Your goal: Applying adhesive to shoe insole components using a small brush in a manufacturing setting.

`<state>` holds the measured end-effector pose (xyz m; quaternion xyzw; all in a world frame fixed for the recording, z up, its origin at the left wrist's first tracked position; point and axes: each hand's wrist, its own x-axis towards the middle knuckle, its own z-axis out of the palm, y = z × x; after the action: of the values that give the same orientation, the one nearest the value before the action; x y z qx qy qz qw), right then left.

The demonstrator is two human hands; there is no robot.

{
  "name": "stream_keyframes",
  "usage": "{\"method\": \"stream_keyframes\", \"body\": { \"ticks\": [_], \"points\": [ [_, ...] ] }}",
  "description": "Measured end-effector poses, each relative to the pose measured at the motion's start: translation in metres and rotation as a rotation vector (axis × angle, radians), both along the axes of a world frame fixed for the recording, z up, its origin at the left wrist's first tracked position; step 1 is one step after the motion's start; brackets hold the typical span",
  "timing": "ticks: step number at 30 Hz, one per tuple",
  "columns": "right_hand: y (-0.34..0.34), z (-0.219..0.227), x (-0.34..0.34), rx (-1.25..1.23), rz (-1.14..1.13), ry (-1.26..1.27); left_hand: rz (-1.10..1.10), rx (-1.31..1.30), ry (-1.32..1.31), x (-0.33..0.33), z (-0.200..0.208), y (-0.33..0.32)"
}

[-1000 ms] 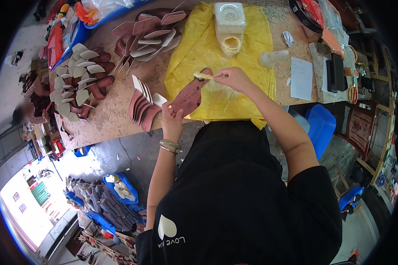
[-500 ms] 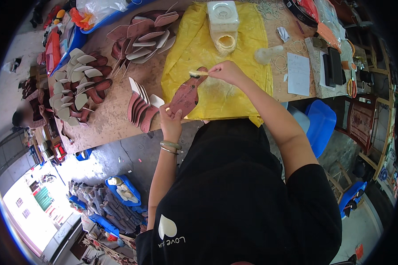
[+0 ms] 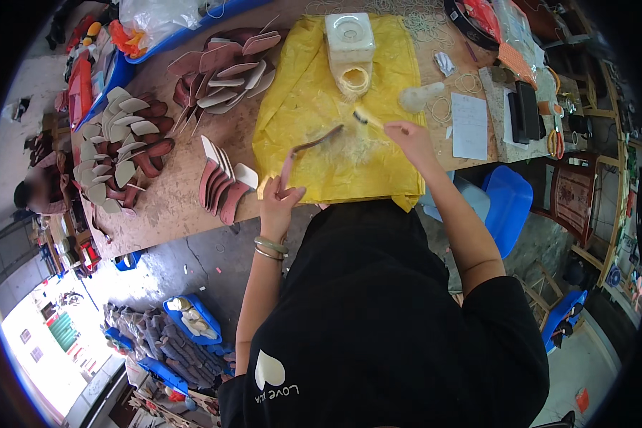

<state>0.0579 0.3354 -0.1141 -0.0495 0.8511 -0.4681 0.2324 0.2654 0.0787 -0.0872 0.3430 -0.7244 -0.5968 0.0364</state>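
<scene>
My left hand grips a reddish-brown shoe insole by its near end, with thumb and fingers pinching it. The insole is tipped nearly edge-on above a yellow plastic sheet. My right hand holds a small brush by its pale handle. Its dark-tipped bristles point left, apart from the insole. Beyond them sits a white plastic container with a round, crusted opening facing me. Pale dried smears mark the sheet below it.
Left of the sheet lie a short row of insoles and two larger heaps of insoles. At right are a cloudy plastic bottle, a paper sheet and orange-handled scissors. Someone sits at far left.
The brush has come off the insole as my right hand moved right and slightly nearer. My left hand has turned the insole from showing its flat face to nearly edge-on.
</scene>
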Motion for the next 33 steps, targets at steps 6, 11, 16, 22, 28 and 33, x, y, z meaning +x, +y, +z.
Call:
{"method": "stream_keyframes", "body": {
  "ticks": [6,11,16,22,28,33],
  "points": [
    [-0.026,0.022,-0.049,0.194,0.039,0.367,-0.27,-0.51,-0.263,-0.006,-0.007,-0.006],
    [-0.051,-0.006,-0.079,0.457,0.249,0.566,-0.053,-0.213,-0.327,-0.017,0.008,-0.005],
    [-0.049,-0.017,-0.079,0.476,0.316,0.704,0.093,0.185,-0.203,-0.014,0.016,0.0],
    [-0.019,-0.015,-0.033,0.342,0.221,0.71,0.172,0.409,-0.161,-0.017,0.012,0.01],
    [-0.009,-0.012,0.045,-0.212,0.121,0.016,0.16,0.391,-0.094,-0.021,0.019,0.006],
    [-0.033,0.012,0.072,-0.241,0.319,0.016,0.142,0.378,-0.067,-0.021,0.039,0.007]
  ]
}}
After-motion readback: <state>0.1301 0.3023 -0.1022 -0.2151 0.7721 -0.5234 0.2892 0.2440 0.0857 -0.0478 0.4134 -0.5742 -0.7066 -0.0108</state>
